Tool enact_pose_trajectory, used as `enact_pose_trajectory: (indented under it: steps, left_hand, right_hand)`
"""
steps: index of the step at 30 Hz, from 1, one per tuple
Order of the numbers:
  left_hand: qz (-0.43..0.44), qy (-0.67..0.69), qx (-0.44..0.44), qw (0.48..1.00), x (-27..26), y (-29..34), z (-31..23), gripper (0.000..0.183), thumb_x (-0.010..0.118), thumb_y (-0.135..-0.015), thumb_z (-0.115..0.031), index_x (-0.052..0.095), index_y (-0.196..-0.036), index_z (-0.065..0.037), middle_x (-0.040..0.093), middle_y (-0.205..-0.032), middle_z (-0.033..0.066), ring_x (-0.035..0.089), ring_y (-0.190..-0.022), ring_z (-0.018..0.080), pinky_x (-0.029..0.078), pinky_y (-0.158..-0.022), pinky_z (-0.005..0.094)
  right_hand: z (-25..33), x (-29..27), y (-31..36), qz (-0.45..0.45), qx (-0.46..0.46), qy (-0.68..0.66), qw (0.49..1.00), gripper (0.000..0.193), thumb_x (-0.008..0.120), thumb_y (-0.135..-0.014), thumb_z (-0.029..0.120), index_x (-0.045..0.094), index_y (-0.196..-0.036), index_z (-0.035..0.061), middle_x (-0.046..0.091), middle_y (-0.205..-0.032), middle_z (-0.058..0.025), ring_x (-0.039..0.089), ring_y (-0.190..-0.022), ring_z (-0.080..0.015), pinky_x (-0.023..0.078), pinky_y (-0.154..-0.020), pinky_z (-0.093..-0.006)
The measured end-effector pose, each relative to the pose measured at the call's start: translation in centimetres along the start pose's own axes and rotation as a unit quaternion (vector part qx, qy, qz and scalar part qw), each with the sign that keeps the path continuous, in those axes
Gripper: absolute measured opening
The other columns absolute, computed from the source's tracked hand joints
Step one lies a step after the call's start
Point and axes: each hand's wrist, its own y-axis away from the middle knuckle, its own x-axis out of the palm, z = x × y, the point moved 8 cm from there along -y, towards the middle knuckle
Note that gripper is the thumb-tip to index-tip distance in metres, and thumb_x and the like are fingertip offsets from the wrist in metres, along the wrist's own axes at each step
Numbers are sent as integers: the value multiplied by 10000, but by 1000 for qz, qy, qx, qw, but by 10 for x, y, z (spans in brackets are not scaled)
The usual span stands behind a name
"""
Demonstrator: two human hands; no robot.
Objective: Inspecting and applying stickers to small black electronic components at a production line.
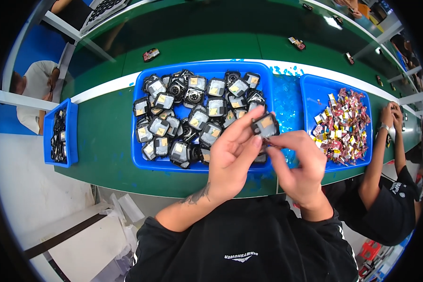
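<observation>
My left hand [230, 155] holds a square black watch housing [263, 125] with a tan patch on its face, fingers and thumb around its edges. The fingertips of my right hand [300, 162] pinch at the housing's lower edge, where a small dark reddish bit shows; its exact kind is hidden by the fingers. Both hands are over the right part of a big blue tray [137, 157]. That tray is heaped with several similar watch housings [198, 118], some face up and some showing round backs.
Right of the big tray stands another blue tray [310, 94] of small pink, white and yellow parts [340, 129]. Blue film scraps [286, 103] lie between them. A small blue bin [72, 134] sits far left. Beyond runs a green belt [197, 44] with scattered parts. A co-worker's arms [375, 162] work at right.
</observation>
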Motion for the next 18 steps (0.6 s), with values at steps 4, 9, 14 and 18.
enact_pose_trajectory:
  steps: [4,9,14,18]
  left_hand:
    - [107,-388,164,900,13,9,-30,342,450,-945,57,551,-1270,84,551,-1318,250,561,-1224,300,460,-1016,378]
    - [73,-520,277,805,20,18,-40,408,665,-743,93,677,-1142,8,600,-1254,232,677,-1004,320,574,-807,360]
    - [78,-576,346,737,21,21,-48,357,752,-691,70,720,-1038,-7,656,-1165,221,701,-922,297,580,-764,333]
    - [102,-546,219,802,13,21,-46,283,727,-742,37,717,-1021,-10,679,-1029,163,699,-831,269,577,-729,292]
  right_hand:
    - [-34,7,13,-44,285,-387,876,180,692,-839,-60,622,-1004,-58,691,-895,-101,677,-827,-117,553,-739,-229]
    - [-37,9,17,0,298,-409,862,131,669,-861,-50,620,-983,-54,685,-938,-104,672,-836,-119,552,-745,-229]
    - [-36,8,9,37,288,-390,874,105,674,-864,-16,620,-952,-31,661,-916,-79,650,-859,-111,546,-721,-219]
    - [-42,7,7,133,308,-356,872,93,694,-855,24,616,-887,-17,624,-862,-43,617,-822,-95,531,-690,-208]
